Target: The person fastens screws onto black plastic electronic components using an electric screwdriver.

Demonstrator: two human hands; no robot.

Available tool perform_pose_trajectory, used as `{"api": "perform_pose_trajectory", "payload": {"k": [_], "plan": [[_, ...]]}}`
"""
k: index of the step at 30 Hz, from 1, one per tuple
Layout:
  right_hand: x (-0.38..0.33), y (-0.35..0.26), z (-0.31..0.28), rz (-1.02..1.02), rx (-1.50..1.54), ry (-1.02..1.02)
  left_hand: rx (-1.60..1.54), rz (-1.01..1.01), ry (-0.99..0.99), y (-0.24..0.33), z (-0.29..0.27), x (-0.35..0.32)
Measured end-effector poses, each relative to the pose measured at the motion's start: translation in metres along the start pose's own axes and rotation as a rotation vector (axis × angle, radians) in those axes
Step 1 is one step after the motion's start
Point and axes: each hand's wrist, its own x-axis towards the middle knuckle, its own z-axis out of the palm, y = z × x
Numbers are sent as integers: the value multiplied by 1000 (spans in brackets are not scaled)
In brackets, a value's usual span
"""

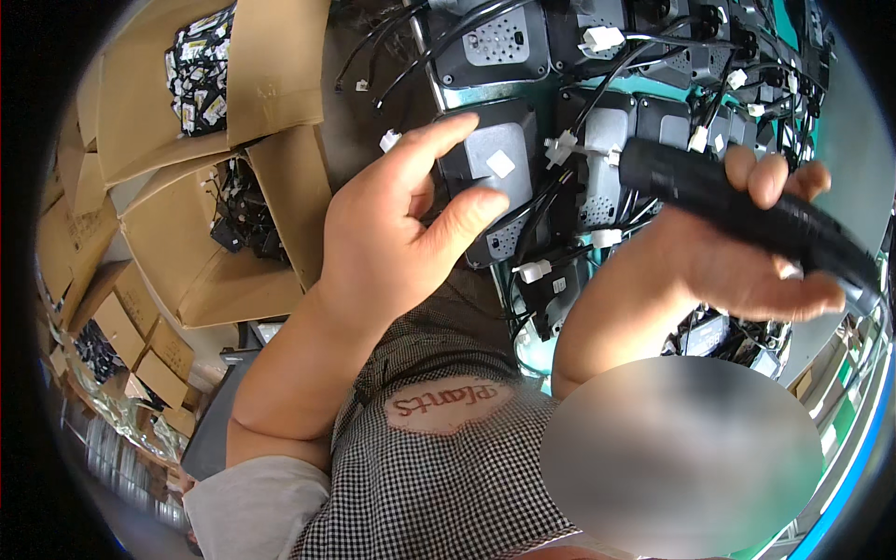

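Note:
In my right hand [737,252] is a thick black electric screwdriver [709,187], held high over the right part of the bench, its narrow end toward the left. My fingers wrap round its body. My left hand [392,215] hangs with thumb and forefinger apart over a black housing [504,140] that has a grey plate and a white square label. Whether the fingertips touch the housing I cannot tell. White cable plugs [565,147] and black cables lie close to the screwdriver's narrow end.
Rows of similar black housings [495,42] with tangled cables cover the green bench. At left stand open cardboard boxes; one box [271,93] holds small labelled parts, another box [224,294] black cabled parts. A grey stool-like surface [213,434] is near my left elbow.

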Motion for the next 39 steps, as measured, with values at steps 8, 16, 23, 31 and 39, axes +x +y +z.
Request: {"api": "perform_pose_trajectory", "payload": {"k": [8, 16, 23, 31, 39], "plan": [[-1, 35, -3, 108, 5, -92, 402, 394, -29, -24, 8, -5], [-1, 40, -6, 67, -45, -67, 417, 373, -86, -31, 13, -2], [-1, 46, -14, 14, -219, 77, 405, 344, -83, -28, 17, 0], [-5, 51, -5, -3, -265, 61, 407, 393, -75, -33, 18, 0], [-7, 51, -1, -1, -140, -21, 414, 365, -79, -31, 20, 0]]}}
